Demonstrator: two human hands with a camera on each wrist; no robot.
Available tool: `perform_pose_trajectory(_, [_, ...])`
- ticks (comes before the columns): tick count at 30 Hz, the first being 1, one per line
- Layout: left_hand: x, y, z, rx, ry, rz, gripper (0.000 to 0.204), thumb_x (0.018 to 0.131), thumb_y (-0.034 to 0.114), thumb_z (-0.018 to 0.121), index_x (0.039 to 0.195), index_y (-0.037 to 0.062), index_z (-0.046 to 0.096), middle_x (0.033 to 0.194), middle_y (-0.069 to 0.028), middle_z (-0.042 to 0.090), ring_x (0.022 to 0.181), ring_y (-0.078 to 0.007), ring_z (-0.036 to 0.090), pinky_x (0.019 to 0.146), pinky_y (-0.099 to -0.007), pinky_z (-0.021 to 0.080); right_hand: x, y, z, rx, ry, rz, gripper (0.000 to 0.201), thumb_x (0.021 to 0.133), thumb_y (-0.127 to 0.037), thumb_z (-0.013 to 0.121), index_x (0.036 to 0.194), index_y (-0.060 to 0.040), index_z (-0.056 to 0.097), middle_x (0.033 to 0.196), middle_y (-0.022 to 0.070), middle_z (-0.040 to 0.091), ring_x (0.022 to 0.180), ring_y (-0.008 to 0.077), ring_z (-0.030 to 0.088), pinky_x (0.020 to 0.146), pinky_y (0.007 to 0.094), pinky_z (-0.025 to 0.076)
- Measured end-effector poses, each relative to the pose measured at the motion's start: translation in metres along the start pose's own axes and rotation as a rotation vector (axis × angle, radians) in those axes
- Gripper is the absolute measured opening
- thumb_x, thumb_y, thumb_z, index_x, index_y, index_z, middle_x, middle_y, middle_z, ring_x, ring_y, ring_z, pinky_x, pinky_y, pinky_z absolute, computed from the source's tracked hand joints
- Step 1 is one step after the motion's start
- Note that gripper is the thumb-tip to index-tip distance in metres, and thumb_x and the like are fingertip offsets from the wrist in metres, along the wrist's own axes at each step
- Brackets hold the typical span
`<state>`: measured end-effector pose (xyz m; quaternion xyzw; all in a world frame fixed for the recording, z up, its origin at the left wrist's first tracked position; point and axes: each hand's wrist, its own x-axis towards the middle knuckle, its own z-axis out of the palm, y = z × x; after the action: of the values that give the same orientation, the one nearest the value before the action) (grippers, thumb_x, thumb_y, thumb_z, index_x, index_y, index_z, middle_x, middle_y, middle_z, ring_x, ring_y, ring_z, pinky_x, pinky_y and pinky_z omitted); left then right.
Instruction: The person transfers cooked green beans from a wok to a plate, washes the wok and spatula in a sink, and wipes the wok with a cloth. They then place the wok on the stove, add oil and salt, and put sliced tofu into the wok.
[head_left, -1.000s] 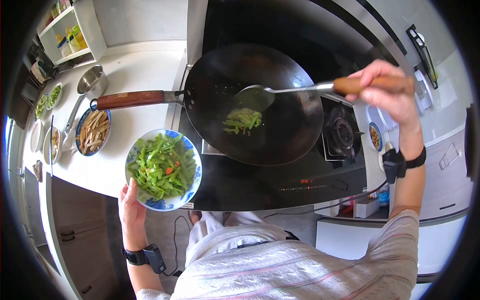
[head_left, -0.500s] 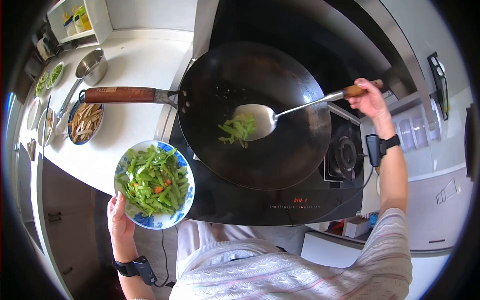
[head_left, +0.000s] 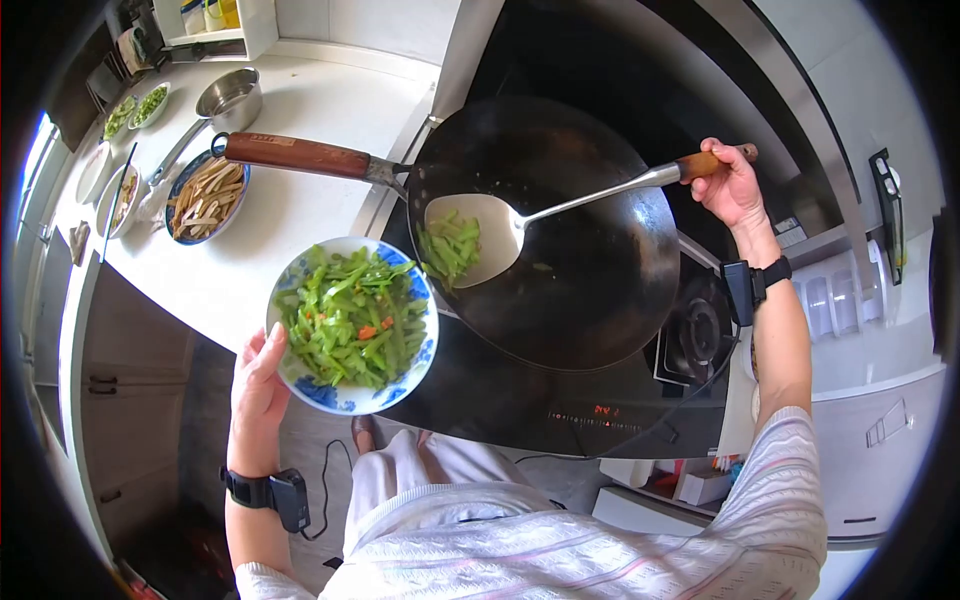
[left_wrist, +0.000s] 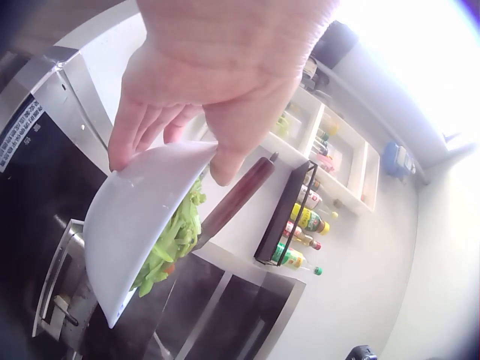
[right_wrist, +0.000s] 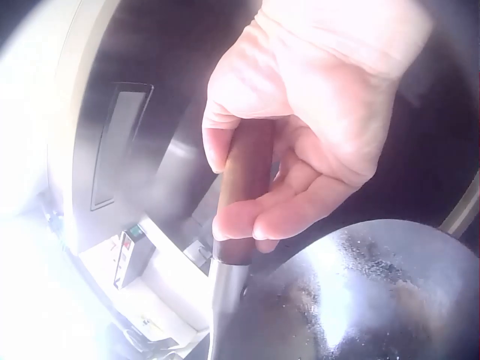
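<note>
In the head view my left hand holds a blue-and-white bowl by its left rim, thumb on the rim and fingers underneath. Sliced greens with a few orange bits fill it. The bowl is close beside the wok's left rim, overlapping the stove edge. My right hand grips the wooden handle of a wok spatula, fingers curled round it in the right wrist view. Its wide metal blade lies at the left wall of the dark wok, with a small heap of greens on its left part.
The wok's wooden handle juts left over the white counter. A bowl of pale strips, a steel pot and several small dishes stand there. An unused burner sits right of the wok. Bottles stand on a rack.
The spatula blade has turned face up and moved left through the wok, bringing the greens to its left wall. The bowl has come nearer the wok, still in my left hand.
</note>
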<state>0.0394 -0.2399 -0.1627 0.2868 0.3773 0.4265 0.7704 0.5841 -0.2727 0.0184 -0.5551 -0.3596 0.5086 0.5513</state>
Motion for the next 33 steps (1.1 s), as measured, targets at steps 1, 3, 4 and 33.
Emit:
perform_pose_trajectory(1, [0.003, -0.001, -0.001, -0.006, -0.039, -0.006, 0.032, 0.086, 0.019, 0.058, 0.110, -0.0022, 0.053, 0.103, -0.0088, 0.061, 0.092, -0.0154, 0.059, 0.081, -0.0279, 0.046, -0.008, -0.007, 0.009, -0.009, -0.002, -0.033, 0.013, 0.081, -0.021, 0.053, 0.089, -0.0114, 0.055, 0.084, 0.0158, 0.063, 0.061, 0.0232, 0.062, 0.049, 0.0281, 0.051])
perform_pose_trajectory(3, [0.010, -0.005, -0.010, -0.015, -0.102, -0.029, 0.032, 0.087, 0.019, 0.056, 0.111, -0.0016, 0.053, 0.104, -0.0087, 0.061, 0.094, -0.0152, 0.058, 0.083, -0.0274, 0.045, -0.029, -0.022, 0.025, -0.063, -0.055, -0.110, 0.016, 0.084, -0.023, 0.051, 0.095, -0.0120, 0.051, 0.086, 0.0161, 0.062, 0.061, 0.0214, 0.062, 0.051, 0.0272, 0.050])
perform_pose_trajectory(4, [0.011, -0.003, -0.009, -0.017, -0.106, -0.029, 0.032, 0.087, 0.019, 0.056, 0.111, -0.0016, 0.053, 0.104, -0.0087, 0.061, 0.094, -0.0152, 0.058, 0.083, -0.0274, 0.045, -0.044, -0.032, 0.042, -0.084, -0.073, -0.145, 0.017, 0.084, -0.023, 0.050, 0.097, -0.0119, 0.049, 0.086, 0.0160, 0.062, 0.061, 0.0209, 0.062, 0.051, 0.0271, 0.051])
perform_pose_trajectory(33, [0.006, -0.004, -0.005, 0.011, -0.095, -0.034, 0.036, 0.087, 0.022, 0.056, 0.112, -0.0032, 0.052, 0.104, -0.0097, 0.061, 0.092, -0.0161, 0.059, 0.080, -0.0282, 0.047, -0.152, -0.038, -0.028, -0.267, 0.405, -0.185, 0.018, 0.085, -0.018, 0.050, 0.099, -0.0066, 0.049, 0.081, 0.0155, 0.063, 0.061, 0.0212, 0.065, 0.051, 0.0280, 0.054])
